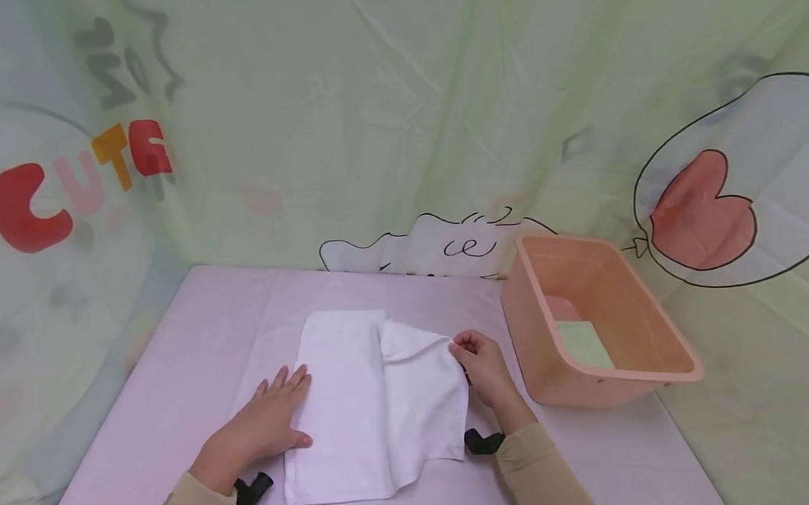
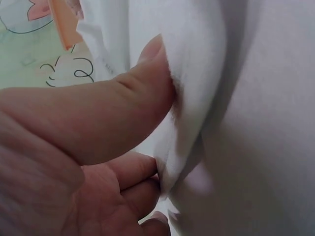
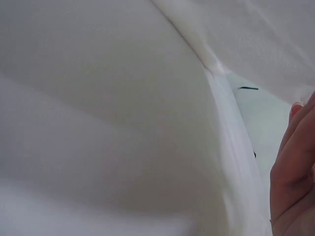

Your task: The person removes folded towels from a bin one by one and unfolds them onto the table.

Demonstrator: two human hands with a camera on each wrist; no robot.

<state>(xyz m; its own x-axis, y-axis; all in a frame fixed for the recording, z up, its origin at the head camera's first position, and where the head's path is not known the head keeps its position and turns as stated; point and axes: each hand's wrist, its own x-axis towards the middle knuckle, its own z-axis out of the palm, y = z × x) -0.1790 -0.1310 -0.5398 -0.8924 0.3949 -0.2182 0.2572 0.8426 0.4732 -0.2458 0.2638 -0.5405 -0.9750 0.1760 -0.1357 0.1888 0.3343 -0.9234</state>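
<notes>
Right hand (image 1: pixel 487 366): thumb and fingertips pinch the upper right corner of a white cloth (image 1: pixel 344 408), and the edge beside it is folded over. Left hand (image 1: pixel 272 418): fingers spread wide, thumb well apart from them, resting along the cloth's left edge; the left wrist view shows thumb and fingers touching the fabric. The cloth lies in the middle of the pale lilac table (image 1: pixel 178 386), between the hands, its left part a smooth folded panel, its right part thinner and rumpled. A black piece sits at each wrist, beside beige sleeves (image 1: pixel 542 470). Right of the right hand stands an orange bin (image 1: pixel 590 391), with a pale green item (image 1: pixel 583 342) on its floor. Behind hangs a greenish printed curtain (image 1: pixel 302 136), bearing coloured letters at left and a heart balloon (image 1: pixel 769 142) at right.
</notes>
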